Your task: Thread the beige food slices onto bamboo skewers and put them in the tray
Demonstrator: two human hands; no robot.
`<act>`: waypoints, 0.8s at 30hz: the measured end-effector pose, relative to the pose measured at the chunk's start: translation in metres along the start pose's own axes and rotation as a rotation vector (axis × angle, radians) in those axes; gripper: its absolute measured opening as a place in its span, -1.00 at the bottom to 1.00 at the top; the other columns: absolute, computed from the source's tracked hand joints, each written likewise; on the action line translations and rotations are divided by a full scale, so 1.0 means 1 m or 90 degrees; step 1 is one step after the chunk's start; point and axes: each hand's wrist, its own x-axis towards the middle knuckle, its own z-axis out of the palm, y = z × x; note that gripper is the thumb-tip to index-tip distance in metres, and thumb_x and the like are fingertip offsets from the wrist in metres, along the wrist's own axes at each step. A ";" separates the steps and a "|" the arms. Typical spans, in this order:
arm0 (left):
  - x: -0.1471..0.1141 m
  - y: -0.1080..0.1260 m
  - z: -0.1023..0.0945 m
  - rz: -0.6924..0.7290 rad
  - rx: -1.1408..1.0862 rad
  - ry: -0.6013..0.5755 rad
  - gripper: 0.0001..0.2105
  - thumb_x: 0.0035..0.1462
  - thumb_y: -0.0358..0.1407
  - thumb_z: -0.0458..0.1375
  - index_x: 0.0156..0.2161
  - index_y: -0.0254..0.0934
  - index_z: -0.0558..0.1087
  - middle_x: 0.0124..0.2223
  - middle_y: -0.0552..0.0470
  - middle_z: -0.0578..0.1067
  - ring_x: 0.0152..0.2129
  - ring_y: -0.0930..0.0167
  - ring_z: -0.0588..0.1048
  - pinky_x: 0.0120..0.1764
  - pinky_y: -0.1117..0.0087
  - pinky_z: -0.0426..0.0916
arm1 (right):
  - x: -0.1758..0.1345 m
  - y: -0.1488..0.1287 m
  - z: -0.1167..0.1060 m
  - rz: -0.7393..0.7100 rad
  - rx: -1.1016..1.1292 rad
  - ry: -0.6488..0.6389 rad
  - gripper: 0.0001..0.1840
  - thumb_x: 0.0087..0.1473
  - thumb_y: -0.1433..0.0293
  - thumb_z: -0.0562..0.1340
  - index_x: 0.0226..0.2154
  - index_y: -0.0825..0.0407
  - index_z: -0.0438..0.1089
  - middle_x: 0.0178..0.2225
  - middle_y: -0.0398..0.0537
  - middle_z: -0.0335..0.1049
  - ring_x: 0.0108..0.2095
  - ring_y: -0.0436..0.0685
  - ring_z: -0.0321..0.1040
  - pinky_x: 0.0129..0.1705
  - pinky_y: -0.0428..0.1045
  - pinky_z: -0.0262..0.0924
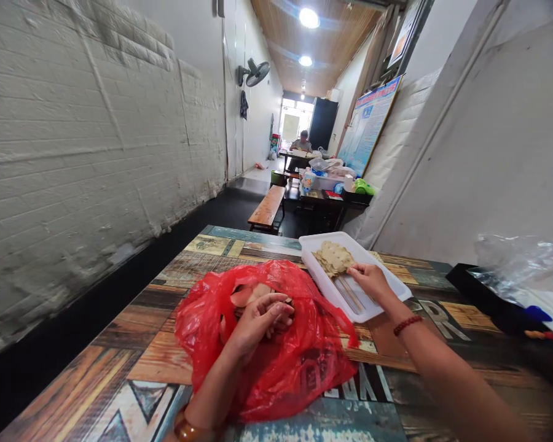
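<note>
Right grip (371, 281) has its thumb and fingertips drawn nearly together at the near right edge of a stack of pale slices (334, 256); whether a slice is pinched between them I cannot tell. Left grip (260, 318) is loosely curled, palm partly turned up, over the mouth of a red plastic bag (276, 374); what it may have hold of, if anything, is hidden by its own fingers.

The pale slices lie in the far part of a shallow white tray (399, 291), overlapping in a flat heap. Several thin sticks (350, 296) run from the heap toward the near end of the tray. To the left of the tray and nearer, the red bag slumps with its mouth open, and light brown pieces (243, 296) show inside, just beside the left grip. One red corner of the bag reaches up to the tray's near left side.

Both tray and bag sit on a bench (152, 331) with a patchwork wood print and large letters. A beaded bracelet (408, 325) circles the right wrist, an amber bangle (188, 425) the left. At the right side, crumpled clear plastic (520, 267) rests about a black container (474, 288). Far off, another person (300, 144) sits at a table, beyond a long wooden seat (268, 207).
</note>
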 end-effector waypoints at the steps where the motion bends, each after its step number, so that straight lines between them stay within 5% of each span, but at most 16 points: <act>1: 0.000 0.000 0.000 0.000 0.003 0.000 -0.58 -0.02 -0.07 0.25 -0.13 -0.35 0.41 -0.22 -0.19 0.57 -0.43 0.38 0.54 -0.52 0.54 0.27 | 0.004 -0.001 0.005 -0.001 -0.015 -0.011 -0.64 0.04 0.22 0.10 -0.45 0.07 0.53 -0.50 -0.06 0.50 -0.45 0.11 0.37 -0.46 -0.09 0.07; 8: -0.001 0.002 0.002 -0.001 -0.010 0.011 -0.57 -0.05 -0.07 0.27 -0.15 -0.35 0.42 -0.24 -0.19 0.58 -0.45 0.36 0.55 -0.52 0.51 0.28 | 0.017 0.005 0.022 0.028 -0.135 -0.078 -0.74 0.11 0.36 0.14 -0.45 0.09 0.51 -0.45 0.00 0.49 -0.39 0.08 0.38 -0.38 -0.08 0.15; 13: -0.001 0.002 0.002 -0.007 -0.017 0.021 -0.56 -0.08 -0.06 0.29 -0.16 -0.34 0.43 -0.25 -0.18 0.58 -0.46 0.36 0.55 -0.53 0.51 0.28 | 0.013 0.008 0.023 0.041 -0.187 -0.120 -0.76 0.19 0.27 0.19 -0.19 0.10 0.40 -0.23 -0.05 0.43 -0.28 0.05 0.40 -0.23 0.03 0.32; 15: -0.001 0.002 0.003 -0.004 -0.023 0.019 -0.57 -0.08 -0.07 0.29 -0.16 -0.34 0.43 -0.26 -0.17 0.58 -0.46 0.36 0.55 -0.49 0.49 0.31 | 0.011 0.006 0.021 0.033 -0.184 -0.117 -0.81 0.14 0.30 0.23 -0.31 0.09 0.45 -0.33 -0.06 0.46 -0.33 0.05 0.40 -0.27 -0.03 0.28; 19: -0.004 0.004 0.006 0.006 -0.030 0.027 -0.58 -0.10 -0.08 0.30 -0.19 -0.34 0.44 -0.30 -0.13 0.58 -0.49 0.39 0.53 -0.45 0.46 0.33 | 0.005 -0.001 0.008 0.017 -0.145 -0.047 -0.79 0.06 0.32 0.24 -0.51 0.07 0.50 -0.49 -0.01 0.49 -0.40 0.08 0.41 -0.38 -0.09 0.14; 24: -0.004 0.005 0.006 0.008 -0.007 0.012 -0.58 -0.06 -0.09 0.29 -0.17 -0.35 0.43 -0.28 -0.15 0.58 -0.46 0.38 0.54 -0.49 0.50 0.29 | -0.020 -0.013 -0.017 0.015 -0.042 0.099 -0.52 0.21 0.15 0.00 -0.23 0.12 0.51 -0.43 0.03 0.52 -0.44 0.09 0.42 -0.37 -0.08 0.19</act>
